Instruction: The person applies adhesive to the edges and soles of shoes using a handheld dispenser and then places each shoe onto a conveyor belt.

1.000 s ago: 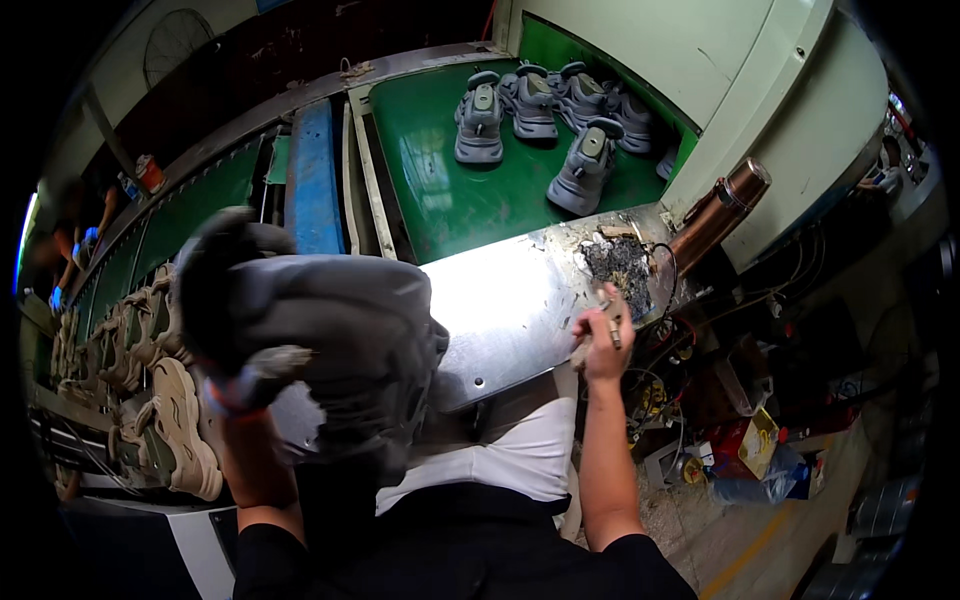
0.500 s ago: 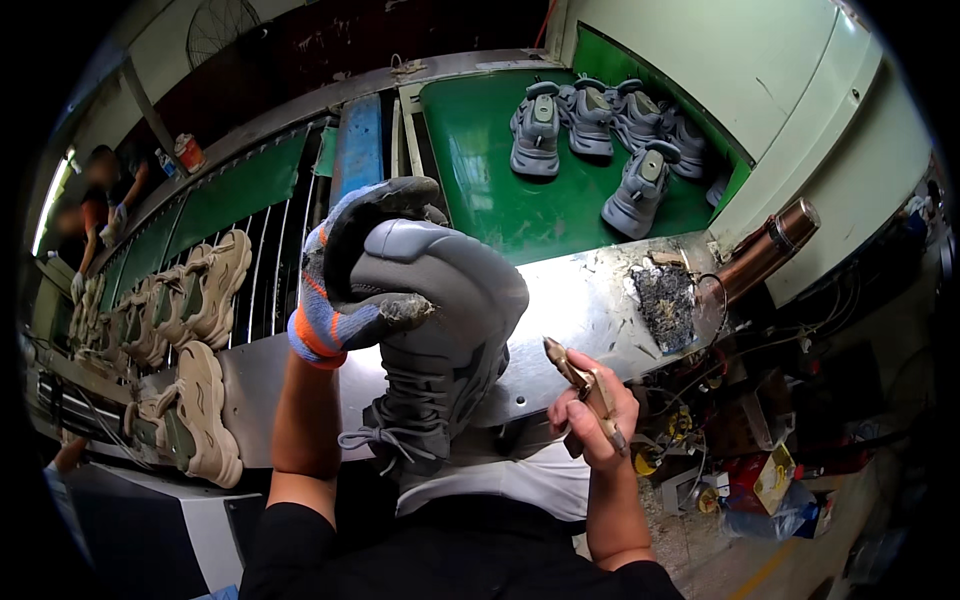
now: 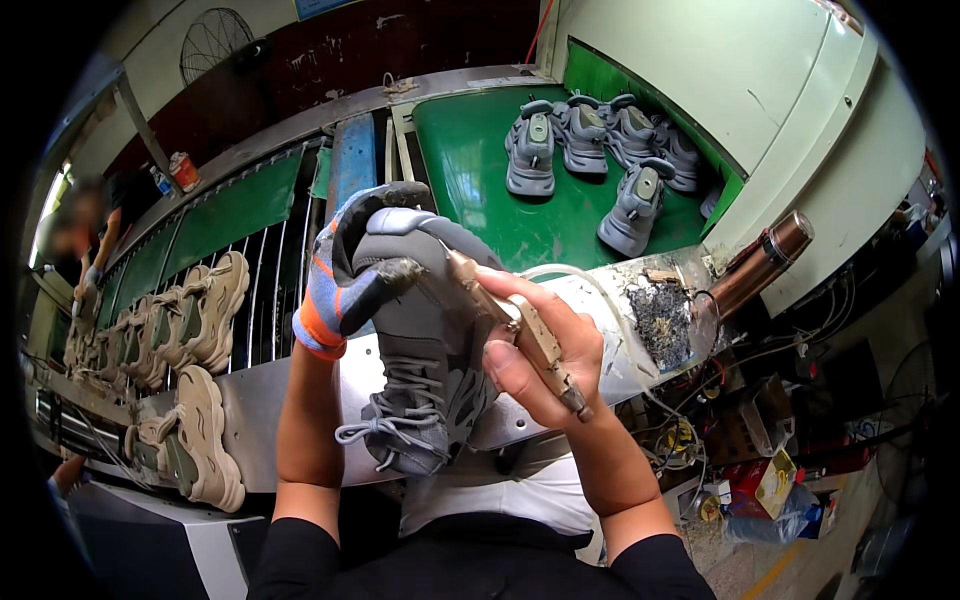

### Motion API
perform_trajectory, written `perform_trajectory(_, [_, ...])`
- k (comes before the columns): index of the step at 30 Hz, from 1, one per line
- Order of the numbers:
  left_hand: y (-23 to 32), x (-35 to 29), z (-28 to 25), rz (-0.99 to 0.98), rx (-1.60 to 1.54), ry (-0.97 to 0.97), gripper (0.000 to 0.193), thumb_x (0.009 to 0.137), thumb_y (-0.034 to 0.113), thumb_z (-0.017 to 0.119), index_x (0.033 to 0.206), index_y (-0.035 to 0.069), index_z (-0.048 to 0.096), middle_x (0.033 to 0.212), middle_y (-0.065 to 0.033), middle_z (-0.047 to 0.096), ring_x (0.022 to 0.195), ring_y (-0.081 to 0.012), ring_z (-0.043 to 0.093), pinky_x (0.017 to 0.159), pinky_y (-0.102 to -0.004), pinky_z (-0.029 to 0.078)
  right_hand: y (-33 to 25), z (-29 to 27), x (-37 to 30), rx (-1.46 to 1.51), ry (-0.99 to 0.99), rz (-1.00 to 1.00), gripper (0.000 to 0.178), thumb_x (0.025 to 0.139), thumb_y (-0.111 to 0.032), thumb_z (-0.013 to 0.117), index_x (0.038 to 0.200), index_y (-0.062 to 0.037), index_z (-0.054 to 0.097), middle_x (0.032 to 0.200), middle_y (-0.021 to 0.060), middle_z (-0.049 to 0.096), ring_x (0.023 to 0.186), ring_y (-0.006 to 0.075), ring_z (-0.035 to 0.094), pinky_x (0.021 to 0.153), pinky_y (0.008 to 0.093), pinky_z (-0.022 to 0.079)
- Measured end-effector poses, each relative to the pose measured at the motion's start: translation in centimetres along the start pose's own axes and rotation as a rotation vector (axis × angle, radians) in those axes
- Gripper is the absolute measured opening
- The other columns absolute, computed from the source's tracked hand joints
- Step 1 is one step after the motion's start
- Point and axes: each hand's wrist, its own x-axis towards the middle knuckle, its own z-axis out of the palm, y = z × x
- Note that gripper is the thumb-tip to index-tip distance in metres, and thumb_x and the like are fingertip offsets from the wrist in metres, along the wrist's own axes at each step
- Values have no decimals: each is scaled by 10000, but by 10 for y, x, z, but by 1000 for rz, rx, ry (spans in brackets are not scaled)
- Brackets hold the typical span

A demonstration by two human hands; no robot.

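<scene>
My left hand (image 3: 350, 270), in a grey, blue and orange work glove with dark palm, is closed round the toe end of a grey lace-up sneaker (image 3: 405, 335). The sneaker is held toe up, its laces facing me and hanging low. My bare right hand (image 3: 555, 345) grips a slim, worn metal hand tool (image 3: 530, 340) with a pointed tip. That tip is at the sneaker's upper, just below the toe edge; whether it touches, I cannot tell. My right hand hides part of the sneaker's side.
Several grey sneakers (image 3: 530, 150) stand on the green belt (image 3: 460, 150). Beige sneakers (image 3: 205, 440) line the left rack. A pale hose (image 3: 610, 300) crosses the metal ledge (image 3: 350, 400), near a dark crusted patch (image 3: 660, 325) and a copper-coloured cylinder (image 3: 765, 260). People work far left.
My right hand has moved up and left, bringing the metal tool's tip to the sneaker's toe area. The pale hose now shows over the ledge. My left hand keeps its hold.
</scene>
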Motion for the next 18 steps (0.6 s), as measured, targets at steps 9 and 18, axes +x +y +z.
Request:
perform_trajectory(9, [-31,9,-18,-30,41,58,818,760,581,663,1272,-43,534,1118,-109,625,1027,-179,602,917,-309,469,71,4,-55,258,105,68,498,897,-71,561,1336,109,409,616,55,528,501,114,485,485,254,415])
perform_trajectory(18, [-59,6,-35,-34,86,92,715,880,572,538,1294,-11,541,1224,-108,600,1097,-184,579,955,-319,454,107,19,-91,223,111,53,488,854,-18,553,1320,89,459,621,37,553,535,94,513,525,241,437])
